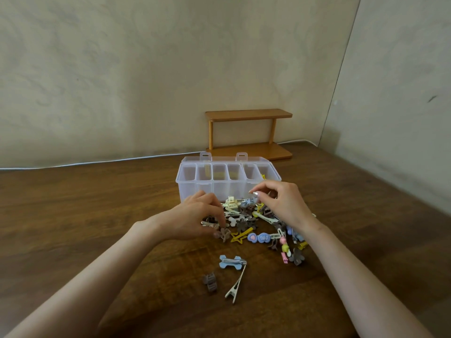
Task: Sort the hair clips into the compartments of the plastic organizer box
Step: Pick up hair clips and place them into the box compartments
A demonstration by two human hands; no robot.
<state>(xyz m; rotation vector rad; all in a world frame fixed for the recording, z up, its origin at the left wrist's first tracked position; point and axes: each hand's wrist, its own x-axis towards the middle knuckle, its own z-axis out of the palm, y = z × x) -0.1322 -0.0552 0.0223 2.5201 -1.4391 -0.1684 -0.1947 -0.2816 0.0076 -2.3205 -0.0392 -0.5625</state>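
Wood table w/ shelf, beige walls.

Organizer box: one, clear plastic, lid open, near the table's far edge.
Compartments visible in the box: six in a row.
Lid latch tabs: two.
Hair clips, main pile: too many and too overlapped to count exactly; well over a dozen.
Hair clips lying apart, toward the table's near edge: three, namely one blue bone-shaped clip, one cream alligator clip, one small brown claw clip.
Yellow star clips in the pile: one clearly visible.
Wooden shelf: one, two tiers, at the table's far edge.
Hands: two, left hand, right hand.
Table: one.
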